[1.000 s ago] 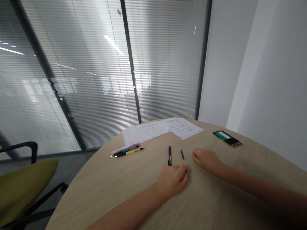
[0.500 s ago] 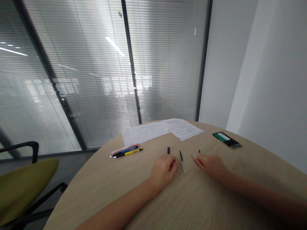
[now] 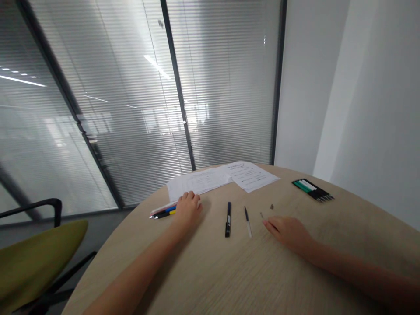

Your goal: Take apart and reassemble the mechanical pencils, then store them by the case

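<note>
My left hand (image 3: 188,208) lies over the right end of a bundle of pens (image 3: 163,210) at the left of the round wooden table (image 3: 210,271), its fingers curled on them. A black pen barrel (image 3: 228,218) lies in the middle of the table, a thin refill (image 3: 247,221) just right of it. Two tiny pen parts (image 3: 266,210) sit beyond the refill. My right hand (image 3: 287,231) rests on the table beside these, fingers loosely curled, nothing visible in it.
Two printed sheets (image 3: 223,177) lie at the far edge of the table. A dark pack of refills (image 3: 312,189) sits at the far right. An olive office chair (image 3: 29,258) stands at the left. Glass partitions with blinds close off the back.
My left hand let go of the black pen barrel and moved left to the bundle of pens. The barrel now lies uncovered. My right hand has barely shifted.
</note>
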A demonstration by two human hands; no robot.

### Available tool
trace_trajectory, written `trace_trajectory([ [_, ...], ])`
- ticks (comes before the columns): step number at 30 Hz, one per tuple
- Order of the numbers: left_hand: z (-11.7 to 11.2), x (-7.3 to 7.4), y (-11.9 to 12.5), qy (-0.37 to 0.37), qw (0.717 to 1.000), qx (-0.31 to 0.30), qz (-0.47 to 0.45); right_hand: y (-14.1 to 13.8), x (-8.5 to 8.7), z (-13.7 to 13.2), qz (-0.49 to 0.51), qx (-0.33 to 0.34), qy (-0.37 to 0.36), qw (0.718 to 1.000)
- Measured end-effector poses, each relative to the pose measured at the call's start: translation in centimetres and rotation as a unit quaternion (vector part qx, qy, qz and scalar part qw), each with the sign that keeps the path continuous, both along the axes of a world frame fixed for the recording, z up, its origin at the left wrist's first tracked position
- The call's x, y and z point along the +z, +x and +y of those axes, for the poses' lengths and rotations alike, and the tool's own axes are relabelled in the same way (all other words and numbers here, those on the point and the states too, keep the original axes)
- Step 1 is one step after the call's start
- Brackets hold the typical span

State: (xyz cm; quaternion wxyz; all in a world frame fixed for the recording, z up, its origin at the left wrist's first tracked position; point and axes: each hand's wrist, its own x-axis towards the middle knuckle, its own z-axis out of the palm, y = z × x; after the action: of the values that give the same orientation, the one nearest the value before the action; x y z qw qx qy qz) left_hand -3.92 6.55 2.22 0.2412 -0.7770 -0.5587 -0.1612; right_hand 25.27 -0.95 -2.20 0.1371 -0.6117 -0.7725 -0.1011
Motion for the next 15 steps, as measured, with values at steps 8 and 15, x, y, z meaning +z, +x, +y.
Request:
trace_trajectory([
  [8, -0.6, 1.4, -0.2, 0.008, 0.998, 0.036, 0.047, -0.4, 0.2, 0.2, 0.007, -0.001, -0.027, 1.0],
  [15, -3.3, 0.3, 4.7, -0.058, 0.998, -0.021, -0.009, -0.8, 1.0, -0.2, 0.003, -0.004, -0.037, 0.999],
])
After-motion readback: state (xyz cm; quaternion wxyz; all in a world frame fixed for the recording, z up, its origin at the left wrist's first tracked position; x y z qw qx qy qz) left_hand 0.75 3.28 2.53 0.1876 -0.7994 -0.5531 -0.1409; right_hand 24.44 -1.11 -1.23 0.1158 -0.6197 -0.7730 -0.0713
